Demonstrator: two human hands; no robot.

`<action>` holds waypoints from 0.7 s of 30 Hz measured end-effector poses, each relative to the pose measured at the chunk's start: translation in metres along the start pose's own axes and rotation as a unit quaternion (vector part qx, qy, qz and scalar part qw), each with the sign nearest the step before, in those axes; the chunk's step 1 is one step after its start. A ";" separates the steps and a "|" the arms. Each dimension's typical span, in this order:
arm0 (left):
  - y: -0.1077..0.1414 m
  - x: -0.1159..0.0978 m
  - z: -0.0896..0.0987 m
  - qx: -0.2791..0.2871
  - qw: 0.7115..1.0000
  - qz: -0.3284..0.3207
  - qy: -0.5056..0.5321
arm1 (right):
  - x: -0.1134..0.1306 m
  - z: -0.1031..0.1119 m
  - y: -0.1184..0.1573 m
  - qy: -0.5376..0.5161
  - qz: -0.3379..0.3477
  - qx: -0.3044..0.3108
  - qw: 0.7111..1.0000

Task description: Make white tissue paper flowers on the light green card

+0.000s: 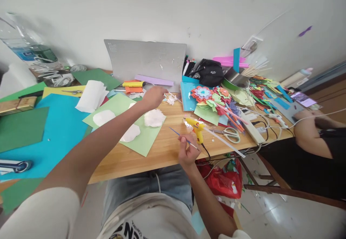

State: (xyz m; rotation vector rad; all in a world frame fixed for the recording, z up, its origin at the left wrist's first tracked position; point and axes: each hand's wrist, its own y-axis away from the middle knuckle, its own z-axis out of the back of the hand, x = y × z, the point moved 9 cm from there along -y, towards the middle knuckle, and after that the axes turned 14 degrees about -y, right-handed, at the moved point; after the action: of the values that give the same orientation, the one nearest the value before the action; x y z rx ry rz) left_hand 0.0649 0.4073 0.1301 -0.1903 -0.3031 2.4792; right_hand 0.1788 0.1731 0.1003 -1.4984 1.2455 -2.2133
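Note:
My left hand (pixel 154 98) reaches across the table, its fingers bunched and pointing toward a small heap of crumpled white paper scraps (pixel 172 99). Whatever its fingertips pinch is too small or hidden to make out. Closer to me, my right hand (pixel 189 149) is closed around a thin blue stick (pixel 174 131) with a pale lower end, tilted up to the left. Under my left forearm lies a light green paper sheet (pixel 146 143). On it rest several white paper shapes, including a ruffled white paper piece (pixel 154 118) and a smooth white cutout (pixel 103 117).
A yellow glue gun (pixel 195 124) with a long glue stick lies beside my right hand, near scissors (pixel 229 134). Layered paper flowers (pixel 204 92) sit behind. A grey board (pixel 146 59) leans on the wall. Blue paper (pixel 62 123) covers the left; another person's arm (pixel 310 132) is at right.

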 end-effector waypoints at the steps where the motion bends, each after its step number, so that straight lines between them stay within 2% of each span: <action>1: -0.018 -0.007 -0.007 0.010 0.999 -0.026 -0.025 | 0.001 0.000 0.003 0.004 0.009 0.004 1.000; 5: -0.064 -0.033 -0.037 0.042 0.988 -0.124 -0.083 | 0.001 0.000 0.004 0.008 0.020 0.003 1.000; 10: -0.084 -0.050 -0.056 0.093 0.981 -0.157 -0.068 | -0.001 0.002 0.001 0.012 0.003 -0.007 1.000; 16: -0.088 -0.059 -0.061 0.105 0.982 -0.135 -0.078 | -0.001 0.001 0.000 0.009 0.001 -0.001 1.000; 19: -0.089 -0.054 -0.059 0.084 0.986 -0.123 -0.073 | -0.003 0.003 0.002 0.006 -0.001 -0.005 1.000; 21: -0.087 -0.046 -0.050 0.055 0.991 -0.109 -0.054 | -0.006 0.004 0.004 0.003 -0.005 -0.009 1.000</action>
State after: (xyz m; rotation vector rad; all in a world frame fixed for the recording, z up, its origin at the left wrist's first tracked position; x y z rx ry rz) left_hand 0.1617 0.4562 0.1076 0.0234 -0.2180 2.2846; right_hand 0.1835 0.1716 0.0941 -1.5103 1.2658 -2.2198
